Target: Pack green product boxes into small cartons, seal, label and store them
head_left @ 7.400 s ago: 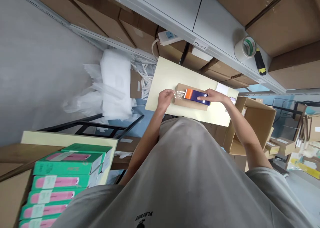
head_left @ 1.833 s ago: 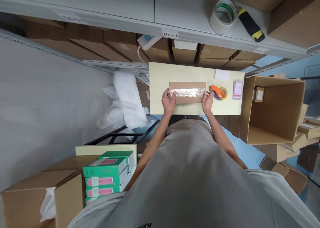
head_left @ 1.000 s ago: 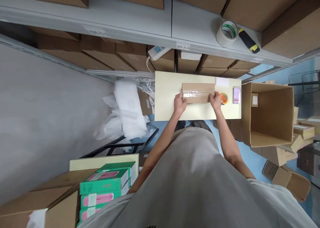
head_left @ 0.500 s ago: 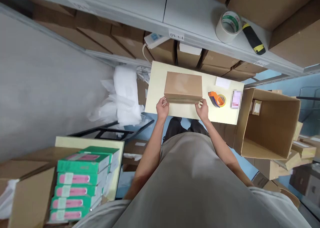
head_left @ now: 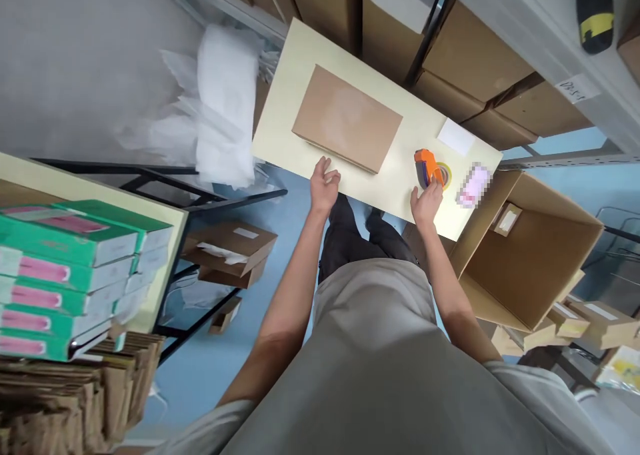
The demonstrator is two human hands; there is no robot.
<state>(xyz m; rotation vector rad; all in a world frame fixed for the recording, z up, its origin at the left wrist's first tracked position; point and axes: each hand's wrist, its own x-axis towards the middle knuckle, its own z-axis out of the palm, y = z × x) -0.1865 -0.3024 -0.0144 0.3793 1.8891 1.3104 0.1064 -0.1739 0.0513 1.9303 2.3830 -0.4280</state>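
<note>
A closed brown cardboard box lies on the cream tabletop. Just below its front edge is my left hand, fingers apart and holding nothing. My right hand has come to the orange tape dispenser, which carries a yellow tape roll. Its fingertips overlap the lower side of the roll, with the thumb spread away; whether they touch it I cannot tell. No grip on the dispenser shows.
A white slip and a pixelated pinkish item lie right of the dispenser. A large open carton stands at the table's right end. White foam wrap is on the left, green boxes lower left. Shelved cartons line the back.
Both hands have left the box's lower corners. My right hand has moved right to the tape dispenser, while my left stays near the box's front. The view has turned and shifted.
</note>
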